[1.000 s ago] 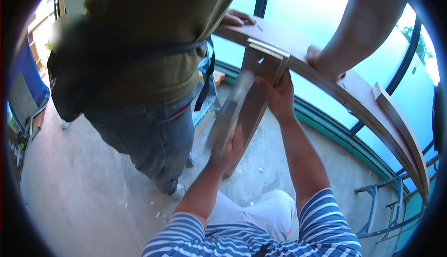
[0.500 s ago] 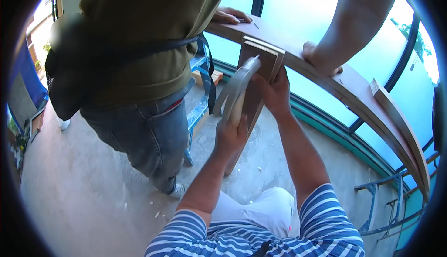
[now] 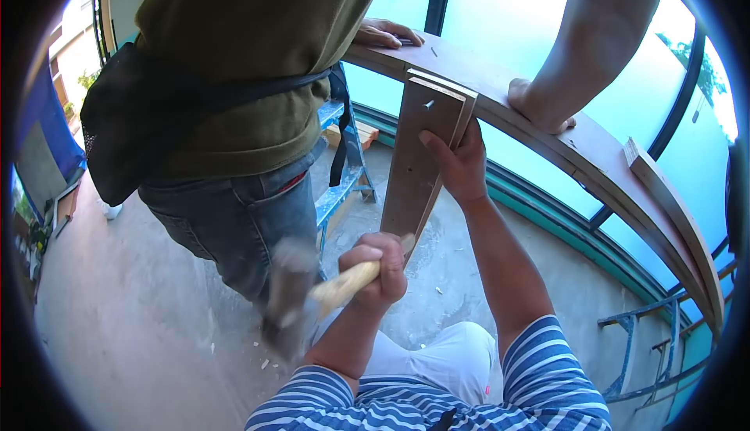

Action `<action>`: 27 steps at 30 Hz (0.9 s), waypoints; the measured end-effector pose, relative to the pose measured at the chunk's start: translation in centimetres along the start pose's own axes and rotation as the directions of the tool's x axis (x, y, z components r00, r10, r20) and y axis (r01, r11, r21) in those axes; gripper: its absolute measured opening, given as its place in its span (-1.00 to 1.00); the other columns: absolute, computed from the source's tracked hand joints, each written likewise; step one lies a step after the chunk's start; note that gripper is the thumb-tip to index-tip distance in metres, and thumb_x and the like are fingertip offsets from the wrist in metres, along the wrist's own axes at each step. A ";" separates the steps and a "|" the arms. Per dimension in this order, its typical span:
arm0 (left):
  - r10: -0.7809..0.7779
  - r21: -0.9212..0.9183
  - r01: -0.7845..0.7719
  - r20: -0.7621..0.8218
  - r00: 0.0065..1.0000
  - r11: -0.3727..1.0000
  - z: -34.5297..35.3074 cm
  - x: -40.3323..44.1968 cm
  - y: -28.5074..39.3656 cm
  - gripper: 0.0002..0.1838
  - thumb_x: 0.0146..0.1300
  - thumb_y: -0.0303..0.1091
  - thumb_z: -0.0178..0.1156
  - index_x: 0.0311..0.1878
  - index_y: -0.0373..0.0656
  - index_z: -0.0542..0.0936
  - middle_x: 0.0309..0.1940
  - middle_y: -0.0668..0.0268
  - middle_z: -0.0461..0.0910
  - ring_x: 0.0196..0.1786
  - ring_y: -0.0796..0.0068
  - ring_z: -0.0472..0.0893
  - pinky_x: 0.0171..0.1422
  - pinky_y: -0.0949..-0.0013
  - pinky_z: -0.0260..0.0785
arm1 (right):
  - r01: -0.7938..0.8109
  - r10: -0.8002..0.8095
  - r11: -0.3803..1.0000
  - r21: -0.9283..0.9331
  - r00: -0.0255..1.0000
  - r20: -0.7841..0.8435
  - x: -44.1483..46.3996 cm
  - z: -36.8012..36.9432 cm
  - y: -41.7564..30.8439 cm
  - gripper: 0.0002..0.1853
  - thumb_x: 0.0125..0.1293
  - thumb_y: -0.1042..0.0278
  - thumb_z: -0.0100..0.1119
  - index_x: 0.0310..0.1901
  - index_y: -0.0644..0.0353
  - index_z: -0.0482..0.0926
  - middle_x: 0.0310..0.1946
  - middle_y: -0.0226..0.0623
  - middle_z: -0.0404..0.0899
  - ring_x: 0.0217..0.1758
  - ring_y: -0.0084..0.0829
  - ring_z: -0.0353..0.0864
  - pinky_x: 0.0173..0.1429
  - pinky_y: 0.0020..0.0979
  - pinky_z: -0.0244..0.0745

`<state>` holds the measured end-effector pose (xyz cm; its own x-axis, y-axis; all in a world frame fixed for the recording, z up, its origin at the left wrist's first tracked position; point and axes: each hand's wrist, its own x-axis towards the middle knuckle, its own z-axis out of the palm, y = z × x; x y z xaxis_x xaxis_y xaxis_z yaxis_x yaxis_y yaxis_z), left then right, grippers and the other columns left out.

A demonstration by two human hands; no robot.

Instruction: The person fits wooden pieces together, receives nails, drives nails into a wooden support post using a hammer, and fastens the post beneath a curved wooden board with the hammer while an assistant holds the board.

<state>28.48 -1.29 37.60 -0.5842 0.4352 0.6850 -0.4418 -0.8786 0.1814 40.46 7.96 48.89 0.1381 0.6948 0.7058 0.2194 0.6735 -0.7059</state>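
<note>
Our left hand is wrapped firmly round the hammer, its blurred head left of the fist. Our right hand clasps the edge of the board, thumb on its face. Just above that thumb, a nail stands proud. A skewed blow could bend it or, landing low, catch our thumb; a slack clasp could let the board shift.

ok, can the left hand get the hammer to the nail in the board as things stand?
Probably yes: the left hand holds the hammer, and nothing covers the nail near the top of the board. The right hand has its thumb close below, though.
</note>
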 end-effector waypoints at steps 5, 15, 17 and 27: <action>-0.169 0.772 -0.249 0.416 0.893 0.584 -0.2 3.7 0.4 -0.76 0.36 -0.43 0.30 -0.12 -0.17 0.39 -0.46 0.28 0.52 -0.49 0.46 0.54 -0.37 0.38 0.43 | -0.035 0.034 0.999 0.015 0.999 0.018 0.7 0.1 -1.9 -0.42 0.17 0.27 0.51 0.13 0.35 0.45 -0.08 -0.15 0.70 -0.03 -0.41 0.70 0.09 -0.36 0.59; -0.075 0.776 -0.248 0.354 0.932 0.580 -0.2 3.8 1.6 -0.82 0.31 -0.30 0.31 -0.35 -0.17 0.58 -0.56 0.12 0.53 -0.50 0.10 0.56 -0.35 0.13 0.40 | 0.001 -0.006 0.992 -0.124 0.999 -0.045 0.7 0.2 -1.5 -0.40 0.12 0.19 0.56 0.06 0.38 0.48 -0.13 -0.09 0.73 -0.09 -0.36 0.74 0.02 -0.32 0.63; -0.206 0.531 0.140 0.067 0.976 0.836 0.8 1.9 2.4 -0.85 0.34 -0.34 0.29 -0.28 -0.19 0.57 -0.52 0.09 0.57 -0.33 0.12 0.64 -0.24 0.17 0.45 | 0.045 -0.046 0.998 -0.040 0.998 -0.034 0.2 0.3 -0.5 -0.41 0.11 0.23 0.56 0.06 0.38 0.49 -0.12 -0.10 0.73 -0.09 -0.38 0.74 0.00 -0.33 0.63; 0.101 0.400 -0.156 0.157 0.983 0.903 1.0 2.5 1.4 -0.83 0.34 -0.29 0.30 -0.22 -0.16 0.56 -0.42 0.16 0.61 -0.42 0.14 0.62 -0.25 0.17 0.49 | -0.016 0.015 0.998 -0.066 1.000 -0.019 0.0 0.0 -0.8 -0.41 0.15 0.23 0.54 0.10 0.35 0.48 -0.09 -0.11 0.72 -0.04 -0.39 0.73 0.07 -0.36 0.62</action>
<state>27.04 -1.64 40.26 -0.5121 0.3081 0.8018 -0.0355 -0.9402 0.3387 40.27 7.42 49.40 0.1598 0.6997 0.6963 0.2801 0.6443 -0.7117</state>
